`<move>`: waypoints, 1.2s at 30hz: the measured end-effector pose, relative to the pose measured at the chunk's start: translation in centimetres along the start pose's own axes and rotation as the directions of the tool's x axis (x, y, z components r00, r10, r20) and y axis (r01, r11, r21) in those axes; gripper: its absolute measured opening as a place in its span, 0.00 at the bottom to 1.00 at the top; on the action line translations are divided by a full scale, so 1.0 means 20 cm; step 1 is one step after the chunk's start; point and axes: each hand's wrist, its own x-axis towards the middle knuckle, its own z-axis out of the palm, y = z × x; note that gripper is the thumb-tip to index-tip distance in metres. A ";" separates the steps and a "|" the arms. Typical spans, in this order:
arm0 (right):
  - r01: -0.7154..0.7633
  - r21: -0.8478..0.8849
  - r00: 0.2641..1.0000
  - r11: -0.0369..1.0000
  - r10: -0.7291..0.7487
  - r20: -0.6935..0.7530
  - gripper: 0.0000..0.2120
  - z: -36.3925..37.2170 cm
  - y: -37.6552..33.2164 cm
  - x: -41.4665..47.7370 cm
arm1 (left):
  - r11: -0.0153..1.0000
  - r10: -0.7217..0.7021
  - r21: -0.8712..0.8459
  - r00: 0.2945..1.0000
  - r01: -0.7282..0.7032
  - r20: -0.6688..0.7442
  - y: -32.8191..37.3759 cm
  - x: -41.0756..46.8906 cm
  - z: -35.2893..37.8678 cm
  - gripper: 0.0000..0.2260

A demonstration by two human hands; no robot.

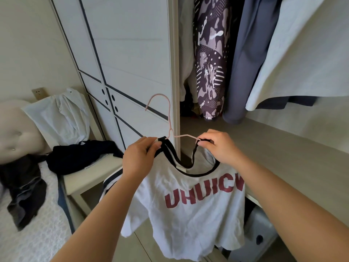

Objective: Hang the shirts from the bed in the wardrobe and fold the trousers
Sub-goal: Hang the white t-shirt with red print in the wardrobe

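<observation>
Right now your left hand (140,157) pinches the black-trimmed collar of the white T-shirt (188,205), fingers curled on the fabric. Your right hand (219,148) pinches the collar's other side at the arm of the pink hanger (169,114). The shirt hangs before the open wardrobe (132,53); dark garments (24,190) lie on the bed (37,233).

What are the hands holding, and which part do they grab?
The white T-shirt with red letters, by its black neckline: the left hand pinches one side, the right hand the other, with the thin pink wire hanger rising from it.
</observation>
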 end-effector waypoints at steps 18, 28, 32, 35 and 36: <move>0.086 -0.157 0.978 0.984 -0.114 -0.177 0.07 -0.23 0.00 -0.04 | 0.983 -0.166 0.058 0.978 0.175 -0.125 -0.10 0.09 -0.10 0.16; -0.005 0.040 0.958 0.999 0.016 -0.286 0.09 -0.25 -0.02 0.02 | 0.970 0.101 0.202 0.981 -0.134 0.165 0.03 0.19 -0.10 0.05; -0.110 0.194 0.973 0.975 0.145 -0.178 0.06 -0.31 0.02 0.01 | 0.997 0.001 0.078 0.996 -0.008 0.092 -0.02 0.19 -0.10 0.11; -0.250 0.276 0.963 0.928 0.269 -0.034 0.12 -0.36 0.06 -0.02 | 0.997 -0.022 0.072 0.998 0.018 0.058 -0.06 0.16 -0.10 0.11; -0.297 0.274 0.951 0.915 0.308 0.006 0.14 -0.38 0.09 -0.03 | 0.997 -0.025 0.070 0.999 0.022 0.042 -0.07 0.15 -0.10 0.11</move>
